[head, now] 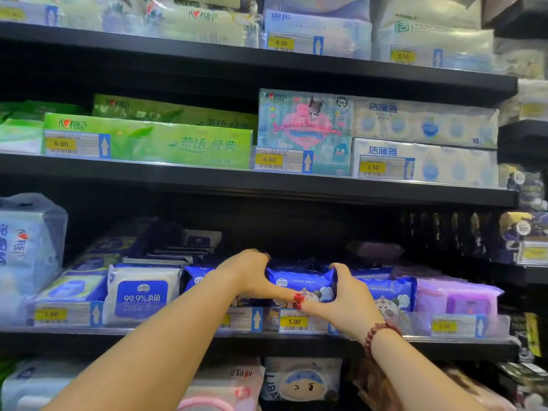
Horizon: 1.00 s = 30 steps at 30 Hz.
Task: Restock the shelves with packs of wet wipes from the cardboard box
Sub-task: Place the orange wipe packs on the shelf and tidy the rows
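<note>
A blue wipes pack (299, 281) is gripped at both ends by the left hand (252, 280) and right hand (347, 301), fingers (338, 272) curled around it, on the shelf (148, 341) just above the 1.00 tag (294, 321).

Soft, smeary focus throughout; shelf recesses (296, 226) dark, edges bowed, light perhaps from overhead

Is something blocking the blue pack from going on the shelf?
Nothing I can see. The left hand and right hand grip the blue pack, and it is at the shelf's front row, beside other packs.
</note>
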Motion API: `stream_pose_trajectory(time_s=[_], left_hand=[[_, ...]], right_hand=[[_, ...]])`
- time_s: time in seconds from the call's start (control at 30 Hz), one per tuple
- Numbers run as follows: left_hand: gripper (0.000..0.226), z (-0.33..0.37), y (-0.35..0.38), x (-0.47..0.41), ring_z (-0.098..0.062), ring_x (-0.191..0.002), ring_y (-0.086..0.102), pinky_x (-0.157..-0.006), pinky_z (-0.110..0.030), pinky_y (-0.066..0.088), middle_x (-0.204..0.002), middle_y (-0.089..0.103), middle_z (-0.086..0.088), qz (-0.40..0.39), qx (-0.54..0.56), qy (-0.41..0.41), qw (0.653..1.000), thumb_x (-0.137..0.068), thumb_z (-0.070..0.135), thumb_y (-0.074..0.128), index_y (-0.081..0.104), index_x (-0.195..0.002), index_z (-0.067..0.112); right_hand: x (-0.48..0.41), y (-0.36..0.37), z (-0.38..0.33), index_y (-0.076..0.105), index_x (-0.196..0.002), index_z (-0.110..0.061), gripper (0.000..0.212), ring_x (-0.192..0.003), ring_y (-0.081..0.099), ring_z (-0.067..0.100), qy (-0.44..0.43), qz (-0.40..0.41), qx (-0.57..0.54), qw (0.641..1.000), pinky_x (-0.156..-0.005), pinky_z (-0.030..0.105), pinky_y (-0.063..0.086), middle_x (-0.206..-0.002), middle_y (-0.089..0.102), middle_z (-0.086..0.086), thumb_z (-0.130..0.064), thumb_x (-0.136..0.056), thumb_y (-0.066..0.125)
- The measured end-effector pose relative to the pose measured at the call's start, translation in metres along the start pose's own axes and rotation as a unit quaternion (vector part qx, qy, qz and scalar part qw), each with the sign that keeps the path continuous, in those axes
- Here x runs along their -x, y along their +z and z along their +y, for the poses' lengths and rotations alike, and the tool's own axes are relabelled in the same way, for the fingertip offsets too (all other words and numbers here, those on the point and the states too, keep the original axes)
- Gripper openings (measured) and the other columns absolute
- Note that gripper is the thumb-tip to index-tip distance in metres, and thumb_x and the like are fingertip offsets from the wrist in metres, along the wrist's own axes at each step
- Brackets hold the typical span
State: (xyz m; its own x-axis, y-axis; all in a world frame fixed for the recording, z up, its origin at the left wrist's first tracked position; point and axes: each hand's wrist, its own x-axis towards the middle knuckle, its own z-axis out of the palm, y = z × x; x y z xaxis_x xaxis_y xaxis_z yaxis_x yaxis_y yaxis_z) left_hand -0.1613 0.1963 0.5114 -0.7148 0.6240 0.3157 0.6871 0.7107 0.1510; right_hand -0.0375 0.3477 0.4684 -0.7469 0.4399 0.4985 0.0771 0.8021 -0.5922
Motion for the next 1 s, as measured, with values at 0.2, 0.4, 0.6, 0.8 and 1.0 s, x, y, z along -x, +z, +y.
stream_pose_trajectory(time_s=[0.2,0.4,0.6,0.8,1.0], left_hand=[[0.125,-0.002,-0.005,-0.006,-0.016,-0.11,0.057,-0.091,-0.037,0.054,-0.13,0.054,0.001,-0.037,0.017,-0.012,0.999,-0.034,0.091,0.058,0.045,-0.134,0.016],[0.111,-0.001,-0.003,-0.009,-0.016,-0.121,0.052,-0.1,-0.037,0.047,-0.139,0.049,0.002,-0.037,0.029,-0.001,0.999,-0.05,0.082,0.065,0.041,-0.14,0.021],[0.104,0.002,-0.007,-0.018,-0.018,-0.131,0.042,-0.107,-0.039,0.04,-0.147,0.039,0.004,-0.091,0.045,0.001,0.995,-0.059,0.068,0.073,0.033,-0.145,0.026],[0.099,-0.004,-0.005,-0.026,-0.015,-0.121,0.05,-0.103,-0.041,0.045,-0.141,0.044,0.007,-0.14,0.136,0.012,0.981,-0.06,0.053,0.082,0.033,-0.143,0.032],[0.09,-0.001,0.0,-0.021,-0.011,-0.116,0.053,-0.101,-0.037,0.046,-0.135,0.049,0.01,-0.103,0.146,0.046,0.983,-0.062,0.057,0.079,0.04,-0.139,0.034]], right_hand=[[0.003,-0.002,-0.002,0.023,-0.146,-0.017,0.103,-0.094,0.055,0.01,-0.01,-0.006,0.015,1.0,-0.076,0.021,0.047,-0.121,0.056,0.002,-0.055,-0.068,0.078],[0.002,-0.001,0.001,0.022,-0.146,-0.018,0.104,-0.096,0.057,0.008,-0.013,-0.006,0.013,1.0,-0.08,0.021,0.05,-0.122,0.057,0.001,-0.057,-0.067,0.078],[0.001,0.003,0.006,0.018,-0.149,-0.019,0.109,-0.108,0.058,0.012,-0.023,0.008,0.018,1.0,-0.087,0.026,0.053,-0.128,0.055,0.002,-0.06,-0.066,0.076],[0.0,0.006,0.008,0.02,-0.148,-0.02,0.11,-0.114,0.057,0.012,-0.024,0.013,0.004,1.0,-0.093,0.03,0.053,-0.129,0.055,0.0,-0.062,-0.064,0.077],[0.001,0.005,0.009,0.024,-0.145,-0.021,0.102,-0.104,0.061,0.009,-0.031,0.02,0.013,0.999,-0.084,0.024,0.054,-0.122,0.059,-0.001,-0.06,-0.067,0.076]])
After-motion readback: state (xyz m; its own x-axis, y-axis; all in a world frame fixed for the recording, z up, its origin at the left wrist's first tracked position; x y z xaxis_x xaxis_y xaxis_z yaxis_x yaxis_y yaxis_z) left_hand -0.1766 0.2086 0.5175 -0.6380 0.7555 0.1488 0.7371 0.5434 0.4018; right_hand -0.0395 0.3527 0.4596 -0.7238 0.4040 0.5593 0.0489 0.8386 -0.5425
